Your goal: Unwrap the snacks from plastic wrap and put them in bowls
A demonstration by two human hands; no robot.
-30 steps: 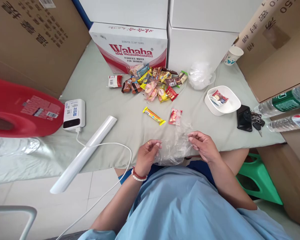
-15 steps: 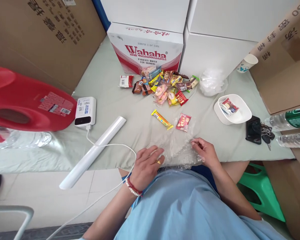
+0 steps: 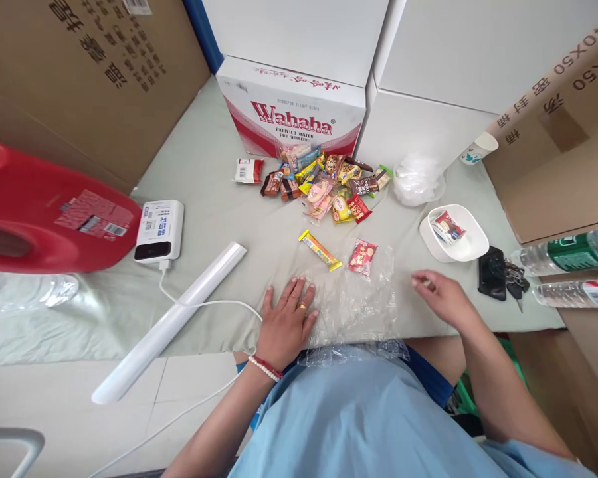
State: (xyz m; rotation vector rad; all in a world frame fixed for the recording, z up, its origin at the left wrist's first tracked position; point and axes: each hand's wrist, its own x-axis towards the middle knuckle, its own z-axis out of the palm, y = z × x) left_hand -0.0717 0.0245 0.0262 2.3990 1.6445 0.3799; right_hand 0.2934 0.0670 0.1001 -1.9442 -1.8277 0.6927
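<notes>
My left hand (image 3: 286,322) lies flat with spread fingers on the cloth, at the left edge of a clear plastic bag (image 3: 361,309). The bag is spread out, its near end crumpled against my shirt. My right hand (image 3: 442,299) hovers right of the bag, apart from it, fingers curled in; whatever they hold, if anything, is hidden. Beyond the bag lie a yellow wrapped snack bar (image 3: 320,251) and a red snack packet (image 3: 362,256), the packet by the bag's far edge. A white bowl (image 3: 471,247) with a small packet inside stands past my right hand.
A pile of wrapped snacks (image 3: 323,182) sits before the Wahaha carton (image 3: 294,109). To the left are a power bank (image 3: 158,229) with its cable, a white tube (image 3: 172,322) and a red jug (image 3: 54,206). Keys (image 3: 515,275) and bottles (image 3: 573,252) lie right.
My right hand has let go of the bag's edge and moved right, towards the bowl's side. My left hand has flattened onto the table. The bag now lies smoother.
</notes>
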